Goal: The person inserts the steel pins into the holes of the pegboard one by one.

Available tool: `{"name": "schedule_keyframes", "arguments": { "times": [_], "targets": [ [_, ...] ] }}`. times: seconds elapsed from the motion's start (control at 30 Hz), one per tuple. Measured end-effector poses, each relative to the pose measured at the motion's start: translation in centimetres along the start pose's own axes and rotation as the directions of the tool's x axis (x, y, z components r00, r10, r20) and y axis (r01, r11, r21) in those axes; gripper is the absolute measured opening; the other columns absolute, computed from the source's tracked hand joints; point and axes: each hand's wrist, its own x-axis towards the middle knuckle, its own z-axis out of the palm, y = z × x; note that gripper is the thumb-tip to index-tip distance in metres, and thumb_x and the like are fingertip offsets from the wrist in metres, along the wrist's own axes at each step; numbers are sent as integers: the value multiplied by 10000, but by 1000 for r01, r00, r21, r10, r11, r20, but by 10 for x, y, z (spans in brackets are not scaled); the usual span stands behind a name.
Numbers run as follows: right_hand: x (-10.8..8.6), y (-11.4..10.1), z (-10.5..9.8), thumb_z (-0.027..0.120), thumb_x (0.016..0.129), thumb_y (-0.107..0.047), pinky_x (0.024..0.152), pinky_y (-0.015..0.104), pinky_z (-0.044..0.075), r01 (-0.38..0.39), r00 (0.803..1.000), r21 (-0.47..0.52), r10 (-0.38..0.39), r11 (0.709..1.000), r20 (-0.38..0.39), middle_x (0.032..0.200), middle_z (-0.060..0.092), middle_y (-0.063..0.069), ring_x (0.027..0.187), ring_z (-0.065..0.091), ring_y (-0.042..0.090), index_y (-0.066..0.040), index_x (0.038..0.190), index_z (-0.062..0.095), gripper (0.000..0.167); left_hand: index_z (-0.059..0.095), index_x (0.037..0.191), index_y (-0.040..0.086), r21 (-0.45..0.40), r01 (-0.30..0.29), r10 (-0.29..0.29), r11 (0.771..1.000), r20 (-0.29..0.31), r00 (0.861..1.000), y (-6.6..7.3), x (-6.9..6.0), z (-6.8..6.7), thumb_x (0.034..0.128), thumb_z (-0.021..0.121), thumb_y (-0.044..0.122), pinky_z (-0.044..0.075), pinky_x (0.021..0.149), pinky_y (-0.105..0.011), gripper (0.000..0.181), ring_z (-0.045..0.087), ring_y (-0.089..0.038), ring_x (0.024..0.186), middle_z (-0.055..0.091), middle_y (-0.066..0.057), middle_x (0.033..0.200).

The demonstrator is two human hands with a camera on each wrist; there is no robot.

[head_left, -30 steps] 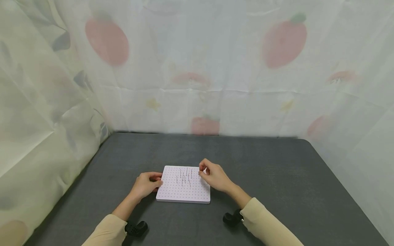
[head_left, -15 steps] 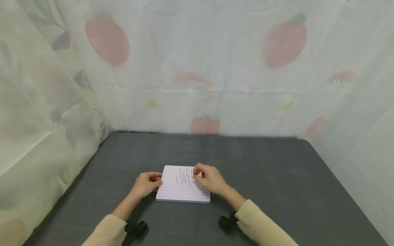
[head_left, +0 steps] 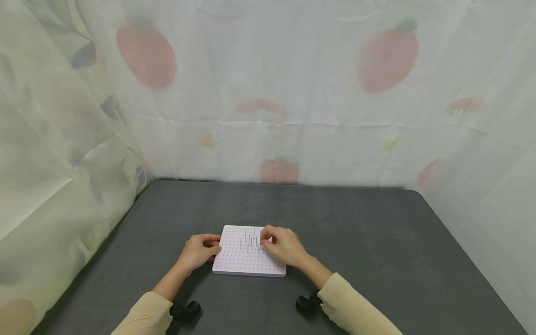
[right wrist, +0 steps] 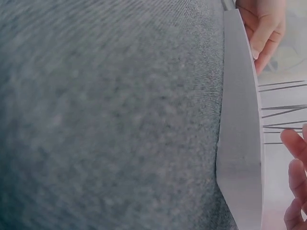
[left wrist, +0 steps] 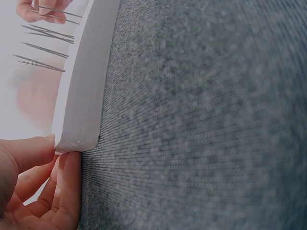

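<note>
A white board dotted with small holes (head_left: 249, 264) lies on the dark table. Several thin metal needles (head_left: 251, 242) stand in it, a few leaning. My left hand (head_left: 198, 252) grips the board's left edge; in the left wrist view the thumb (left wrist: 33, 152) lies on its upper face and the fingers bend against the side. Over the board's right part, my right hand (head_left: 286, 246) has thumb and index fingertip together, pinching a thin needle at the right of the cluster. That needle is mostly hidden by the fingers. In the right wrist view, the fingertips (right wrist: 292, 139) are beside the standing needles (right wrist: 283, 109).
The dark grey table (head_left: 356, 242) extends around the board. A pale curtain with fruit prints (head_left: 268, 93) hangs behind it, and another drape (head_left: 63, 163) runs along the left side. Black wrist devices (head_left: 186, 311) sit below both sleeves.
My right hand has moved left and slightly nearer, from the board's right edge to the needle cluster, slowing in the last half second. My left hand and the board have stayed put.
</note>
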Motion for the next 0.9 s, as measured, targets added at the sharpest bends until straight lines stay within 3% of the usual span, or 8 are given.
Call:
{"name": "schedule_keyframes", "arguments": {
  "times": [0.2, 0.33, 0.9],
  "targets": [
    [0, 1, 2, 668, 880, -146, 612, 154, 351, 34, 999, -62, -33, 998, 7, 780, 663, -73, 633, 435, 2, -210, 856, 664, 69, 664, 1202, -43, -6, -2, 2, 1000, 0, 1000, 1, 0, 1, 858, 667, 18, 621, 655, -307, 349, 650, -130, 767, 686, -138, 973],
    [0, 1, 2, 673, 871, -137, 579, 135, 341, 59, 998, -77, -59, 995, -1, 769, 670, -71, 620, 435, -3, -207, 843, 668, 76, 664, 1203, -42, -8, -1, 1, 1000, 3, 1000, 1, 0, 1, 856, 667, 20, 619, 651, -302, 352, 648, -127, 761, 685, -137, 971],
    [1, 3, 6, 684, 874, -147, 611, 142, 350, 73, 997, -129, -75, 989, -7, 718, 637, -91, 612, 427, -19, -207, 849, 657, 71, 661, 1195, -60, 1, -12, 12, 1000, 0, 1000, -2, 1, 0, 850, 668, 12, 626, 663, -317, 353, 657, -147, 783, 686, -156, 972]
  ]
}}
